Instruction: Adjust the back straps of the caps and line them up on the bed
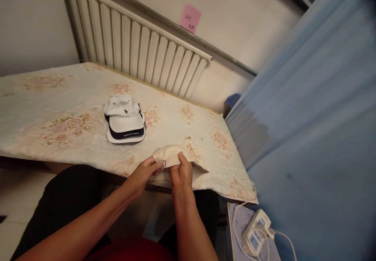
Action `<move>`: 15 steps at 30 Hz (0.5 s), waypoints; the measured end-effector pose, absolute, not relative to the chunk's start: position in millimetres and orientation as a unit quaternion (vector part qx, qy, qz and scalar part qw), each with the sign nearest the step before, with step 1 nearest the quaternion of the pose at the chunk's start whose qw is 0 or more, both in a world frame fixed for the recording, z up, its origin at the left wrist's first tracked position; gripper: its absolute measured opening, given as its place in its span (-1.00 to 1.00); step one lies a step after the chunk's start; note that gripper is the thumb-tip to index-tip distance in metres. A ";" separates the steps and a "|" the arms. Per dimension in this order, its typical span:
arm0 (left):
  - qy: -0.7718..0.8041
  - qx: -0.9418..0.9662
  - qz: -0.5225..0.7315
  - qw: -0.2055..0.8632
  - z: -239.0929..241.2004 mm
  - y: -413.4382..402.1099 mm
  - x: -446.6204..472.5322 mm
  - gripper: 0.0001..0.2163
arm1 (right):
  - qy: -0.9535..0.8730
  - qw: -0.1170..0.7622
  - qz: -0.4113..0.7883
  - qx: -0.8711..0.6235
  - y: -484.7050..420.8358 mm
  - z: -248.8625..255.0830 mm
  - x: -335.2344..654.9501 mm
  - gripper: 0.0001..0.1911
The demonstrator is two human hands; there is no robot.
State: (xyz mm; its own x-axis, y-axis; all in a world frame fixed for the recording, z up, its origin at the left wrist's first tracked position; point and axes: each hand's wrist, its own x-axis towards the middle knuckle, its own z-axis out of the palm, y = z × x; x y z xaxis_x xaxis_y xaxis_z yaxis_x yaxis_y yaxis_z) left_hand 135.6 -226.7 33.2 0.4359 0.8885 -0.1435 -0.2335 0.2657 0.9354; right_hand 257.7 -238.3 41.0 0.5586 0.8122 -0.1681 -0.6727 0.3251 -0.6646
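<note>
A cream cap (172, 155) lies at the near edge of a table covered in a floral cloth (73, 116). My left hand (143, 173) pinches its back strap by a small metal buckle. My right hand (182, 173) is closed on the cap's lower edge right beside it. Farther back on the table sits a stack of white caps with dark navy trim (125, 120), apart from both hands.
A white ribbed radiator (138, 45) stands behind the table, with a pink note (190, 18) on the wall above. A blue curtain (317, 116) fills the right side. A white power strip (255, 233) with a cable lies on a low surface at the lower right.
</note>
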 end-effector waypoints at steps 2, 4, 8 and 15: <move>0.355 0.483 0.379 0.704 32.5 -226.9 131.8 -0.72 | -0.074 0.808 0.461 -0.360 -238.6 43.6 265.9 -0.63; 0.355 0.505 0.364 0.697 33.0 -226.8 129.2 -0.72 | -0.056 0.803 0.471 -0.361 -240.3 46.6 271.7 -0.67; 0.355 0.522 0.348 0.693 31.5 -223.8 127.2 -0.71 | -0.039 0.810 0.477 -0.340 -245.7 55.8 279.7 -0.66; 0.364 0.495 0.356 0.704 14.6 -212.5 125.9 -0.74 | -0.084 0.829 0.470 -0.291 -248.4 58.5 299.8 -0.59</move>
State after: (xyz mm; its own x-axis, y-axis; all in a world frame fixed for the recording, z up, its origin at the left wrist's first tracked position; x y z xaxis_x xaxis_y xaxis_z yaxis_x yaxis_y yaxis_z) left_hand 125.9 -212.5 14.6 0.4813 0.8618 -0.1600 -0.1415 0.2565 0.9561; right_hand 299.8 -248.4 58.5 0.5437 0.8286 -0.1335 -0.7304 0.3888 -0.5616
